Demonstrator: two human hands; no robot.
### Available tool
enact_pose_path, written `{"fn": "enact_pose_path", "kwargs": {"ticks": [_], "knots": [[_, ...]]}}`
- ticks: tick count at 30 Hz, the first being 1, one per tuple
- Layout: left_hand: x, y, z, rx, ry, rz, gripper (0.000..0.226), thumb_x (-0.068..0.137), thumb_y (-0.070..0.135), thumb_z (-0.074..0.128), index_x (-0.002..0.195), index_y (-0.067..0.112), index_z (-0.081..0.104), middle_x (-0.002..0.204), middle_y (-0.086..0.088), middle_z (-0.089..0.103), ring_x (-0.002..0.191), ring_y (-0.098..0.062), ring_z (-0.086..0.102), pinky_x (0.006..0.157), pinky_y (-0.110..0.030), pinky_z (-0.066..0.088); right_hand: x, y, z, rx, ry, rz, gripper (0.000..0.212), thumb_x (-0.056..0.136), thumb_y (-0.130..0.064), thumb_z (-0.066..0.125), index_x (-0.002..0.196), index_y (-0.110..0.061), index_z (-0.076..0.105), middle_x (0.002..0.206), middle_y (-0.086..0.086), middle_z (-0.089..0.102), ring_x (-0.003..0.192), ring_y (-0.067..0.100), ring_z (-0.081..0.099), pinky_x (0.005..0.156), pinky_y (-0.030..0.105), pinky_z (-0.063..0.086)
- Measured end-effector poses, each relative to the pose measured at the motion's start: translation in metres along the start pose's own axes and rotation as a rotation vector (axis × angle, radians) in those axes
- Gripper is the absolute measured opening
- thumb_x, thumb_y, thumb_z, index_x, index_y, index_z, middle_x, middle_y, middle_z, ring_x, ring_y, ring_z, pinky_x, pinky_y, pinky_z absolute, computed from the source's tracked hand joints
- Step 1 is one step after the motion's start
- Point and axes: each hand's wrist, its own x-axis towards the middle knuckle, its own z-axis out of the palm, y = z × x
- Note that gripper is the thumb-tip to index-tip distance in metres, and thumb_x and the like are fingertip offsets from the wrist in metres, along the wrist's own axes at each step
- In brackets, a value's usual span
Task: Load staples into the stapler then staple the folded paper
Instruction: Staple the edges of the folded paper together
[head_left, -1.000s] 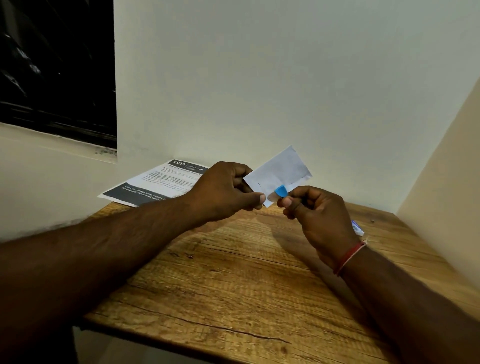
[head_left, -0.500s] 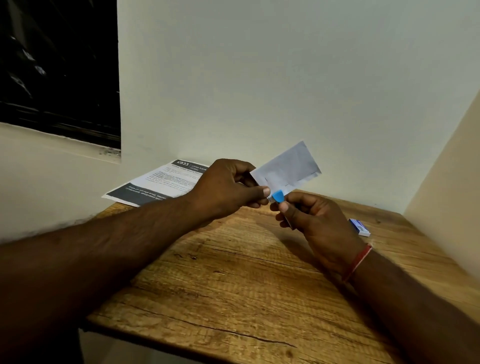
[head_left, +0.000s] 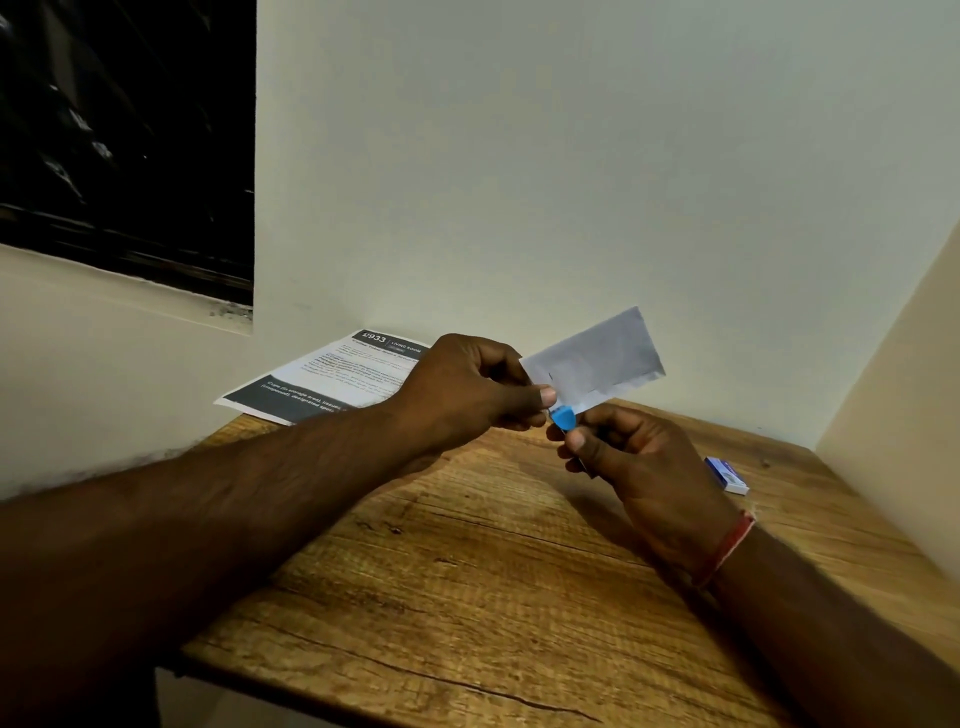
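Observation:
The folded white paper (head_left: 597, 358) is held up above the wooden table (head_left: 467, 571), tilted up to the right. My left hand (head_left: 467, 389) pinches its lower left corner between thumb and fingers. My right hand (head_left: 639, 457) is closed around a small blue stapler (head_left: 563, 417); only its blue tip shows, touching the paper's lower edge right beside my left thumb. A short dark mark like a staple sits near the paper's left end. The rest of the stapler is hidden in my fist.
A small blue and white staple box (head_left: 728, 475) lies on the table to the right of my right hand. A printed sheet (head_left: 332, 382) hangs over the table's far left corner. Walls close in behind and on the right.
Both hands and the paper have shifted slightly right and the paper has tilted a little more. The stapler tip stays at the paper's lower edge. The staple box came into view from behind my wrist.

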Motion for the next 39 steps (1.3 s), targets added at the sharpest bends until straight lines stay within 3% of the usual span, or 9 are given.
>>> {"fn": "enact_pose_path", "kwargs": {"ticks": [3, 8, 13, 18, 22, 30, 34, 37, 39], "knots": [[-0.002, 0.002, 0.002, 0.044, 0.002, 0.004, 0.017, 0.09, 0.023, 0.095, 0.101, 0.013, 0.088, 0.092, -0.002, 0.088, 0.088, -0.016, 0.087, 0.085, -0.032, 0.07, 0.0, 0.0, 0.0, 0.007, 0.013, -0.017, 0.039, 0.081, -0.041, 0.077, 0.109, -0.015, 0.082, 0.104, 0.008, 0.083, 0.098, 0.027, 0.077, 0.082, 0.027, 0.065], [-0.001, 0.001, 0.003, 0.024, -0.011, -0.016, 0.019, 0.09, 0.023, 0.095, 0.104, 0.012, 0.088, 0.094, -0.002, 0.089, 0.091, -0.018, 0.087, 0.097, -0.043, 0.071, 0.0, 0.001, -0.001, -0.019, 0.021, -0.024, 0.04, 0.081, -0.044, 0.077, 0.108, -0.015, 0.082, 0.099, 0.007, 0.083, 0.097, 0.026, 0.076, 0.082, 0.03, 0.06], [0.0, -0.001, 0.004, -0.007, -0.023, -0.018, 0.022, 0.09, 0.022, 0.094, 0.107, 0.009, 0.088, 0.097, -0.005, 0.089, 0.092, -0.019, 0.088, 0.099, -0.046, 0.07, 0.003, 0.003, -0.001, -0.038, 0.042, -0.052, 0.041, 0.079, -0.044, 0.077, 0.104, -0.012, 0.081, 0.098, 0.009, 0.083, 0.087, 0.022, 0.075, 0.072, 0.022, 0.06], [0.001, -0.006, 0.004, -0.079, -0.037, -0.018, 0.022, 0.091, 0.017, 0.093, 0.108, 0.004, 0.086, 0.099, -0.011, 0.088, 0.096, -0.025, 0.088, 0.102, -0.047, 0.069, 0.006, 0.006, 0.0, -0.02, 0.069, -0.054, 0.014, 0.093, -0.019, 0.081, 0.102, -0.008, 0.08, 0.093, 0.009, 0.083, 0.077, 0.006, 0.072, 0.07, 0.015, 0.057], [0.003, -0.008, 0.004, -0.093, -0.026, -0.018, 0.024, 0.094, 0.017, 0.091, 0.109, 0.0, 0.084, 0.105, -0.016, 0.086, 0.095, -0.029, 0.088, 0.099, -0.046, 0.07, 0.007, 0.006, 0.002, -0.069, 0.108, -0.071, 0.013, 0.094, -0.017, 0.081, 0.103, -0.008, 0.081, 0.092, 0.01, 0.083, 0.075, 0.005, 0.072, 0.069, 0.013, 0.056], [0.008, -0.017, 0.005, 0.048, -0.017, 0.083, 0.031, 0.097, 0.037, 0.088, 0.119, 0.015, 0.088, 0.103, -0.005, 0.088, 0.098, -0.029, 0.084, 0.094, -0.05, 0.071, 0.009, 0.009, 0.006, -0.193, 0.126, -0.074, 0.008, 0.093, -0.023, 0.084, 0.094, -0.016, 0.082, 0.087, 0.006, 0.082, 0.085, 0.02, 0.076, 0.081, 0.029, 0.063], [0.01, -0.019, 0.004, 0.069, 0.014, 0.1, 0.022, 0.099, 0.03, 0.087, 0.115, 0.015, 0.088, 0.096, -0.006, 0.088, 0.095, -0.031, 0.085, 0.092, -0.047, 0.072, 0.008, 0.012, 0.004, -0.162, 0.104, -0.087, 0.008, 0.094, -0.023, 0.083, 0.098, -0.016, 0.084, 0.088, 0.005, 0.081, 0.077, 0.007, 0.072, 0.072, 0.016, 0.058], [0.013, -0.021, 0.001, 0.019, 0.055, 0.083, 0.019, 0.102, 0.023, 0.085, 0.114, 0.008, 0.086, 0.097, -0.013, 0.088, 0.082, -0.019, 0.085, 0.088, -0.039, 0.072, 0.008, 0.011, -0.006, -0.158, 0.031, -0.05, 0.012, 0.093, -0.026, 0.084, 0.105, -0.022, 0.086, 0.095, -0.003, 0.084, 0.085, 0.004, 0.075, 0.077, 0.019, 0.059], [0.014, -0.022, -0.001, -0.038, 0.061, 0.061, 0.019, 0.104, 0.018, 0.082, 0.114, 0.003, 0.082, 0.099, -0.02, 0.087, 0.076, -0.012, 0.083, 0.084, -0.036, 0.072, 0.014, 0.016, -0.018, -0.337, 0.072, -0.039, 0.014, 0.093, -0.028, 0.086, 0.107, -0.025, 0.086, 0.098, -0.006, 0.085, 0.094, 0.008, 0.079, 0.086, 0.026, 0.062]]}}
